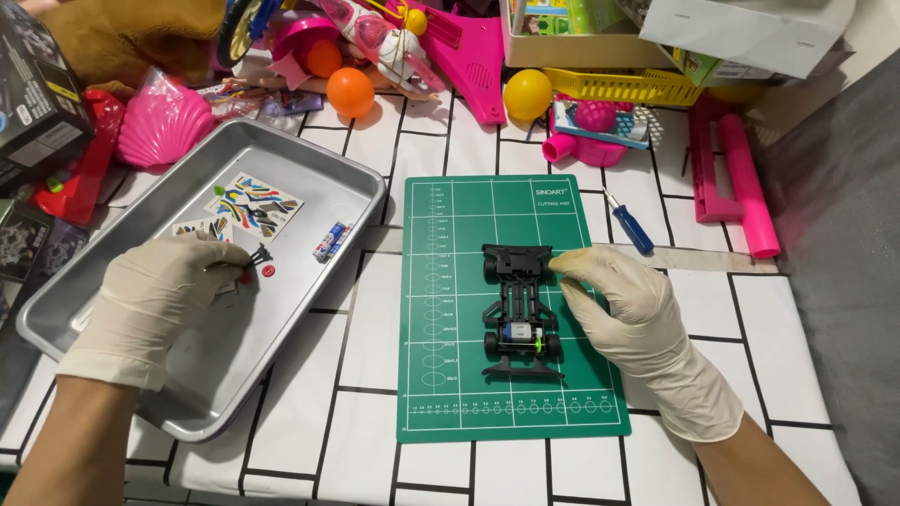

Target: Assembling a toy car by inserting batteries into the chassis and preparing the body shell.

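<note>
A black toy car chassis (518, 309) with four small wheels lies on a green cutting mat (441, 394). My right hand (628, 314), in a pale glove, rests on the mat with its fingertips touching the chassis's far right corner. My left hand (155, 295), also gloved, is over a metal tray (281, 319) and pinches a small black part (258, 255) between its fingertips. Beside it in the tray lie a tiny red piece (268, 271), sticker sheets (253, 206) and a small battery (332, 240).
A blue-handled screwdriver (630, 225) lies right of the mat. Pink toys (736, 183), orange (351, 92) and yellow balls (528, 94), a yellow basket (637, 86) and boxes crowd the far side. A dark box (33, 103) sits at the far left. A grey surface (844, 262) borders the right.
</note>
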